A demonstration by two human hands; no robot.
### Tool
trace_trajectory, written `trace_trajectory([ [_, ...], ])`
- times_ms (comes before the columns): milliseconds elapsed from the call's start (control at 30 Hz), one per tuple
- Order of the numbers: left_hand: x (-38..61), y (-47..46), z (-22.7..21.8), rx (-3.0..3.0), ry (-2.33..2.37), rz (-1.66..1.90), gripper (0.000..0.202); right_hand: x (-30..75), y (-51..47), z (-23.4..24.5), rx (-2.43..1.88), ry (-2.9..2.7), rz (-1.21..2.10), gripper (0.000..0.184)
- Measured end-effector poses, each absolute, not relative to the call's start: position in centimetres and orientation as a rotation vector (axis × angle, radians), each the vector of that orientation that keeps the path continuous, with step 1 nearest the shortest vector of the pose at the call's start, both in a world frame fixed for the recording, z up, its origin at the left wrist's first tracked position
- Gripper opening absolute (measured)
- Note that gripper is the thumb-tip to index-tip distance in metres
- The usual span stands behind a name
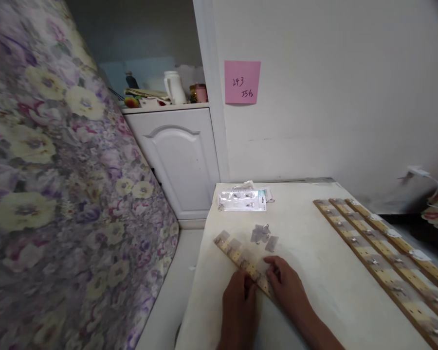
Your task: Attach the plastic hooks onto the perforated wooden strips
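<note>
Long yellow perforated strip [237,255] is laid diagonally at lower centre of the pale desk [314,253]. Its near end is covered by left hand [239,304] and right hand [290,287], fingers bent onto it, likely to steady it; pinch or press cannot be told. Small clear bags [263,236] are kept just beyond, within reach.

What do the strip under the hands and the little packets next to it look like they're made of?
The strip looks like pale wood, matte, maybe bamboo: it is tan and dotted with what seem to be small holes. The packets look like thin clear plastic, slightly glossy, with small shiny metal-looking pieces inside, though they are too blurred to be sure.
</note>
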State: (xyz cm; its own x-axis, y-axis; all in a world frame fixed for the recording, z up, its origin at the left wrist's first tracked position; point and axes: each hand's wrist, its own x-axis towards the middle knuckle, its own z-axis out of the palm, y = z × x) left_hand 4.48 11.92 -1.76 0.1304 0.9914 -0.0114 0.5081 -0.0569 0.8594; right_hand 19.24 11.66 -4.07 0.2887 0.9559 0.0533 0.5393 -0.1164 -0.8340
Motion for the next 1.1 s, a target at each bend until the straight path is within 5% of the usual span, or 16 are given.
trace_trajectory([
  [1100, 4.43, 12.23, -1.77, 1.714, 1.474, 0.810, 0.012, 19.19, 11.62, -3.90, -1.792, -1.363, 0.666, 0.030],
])
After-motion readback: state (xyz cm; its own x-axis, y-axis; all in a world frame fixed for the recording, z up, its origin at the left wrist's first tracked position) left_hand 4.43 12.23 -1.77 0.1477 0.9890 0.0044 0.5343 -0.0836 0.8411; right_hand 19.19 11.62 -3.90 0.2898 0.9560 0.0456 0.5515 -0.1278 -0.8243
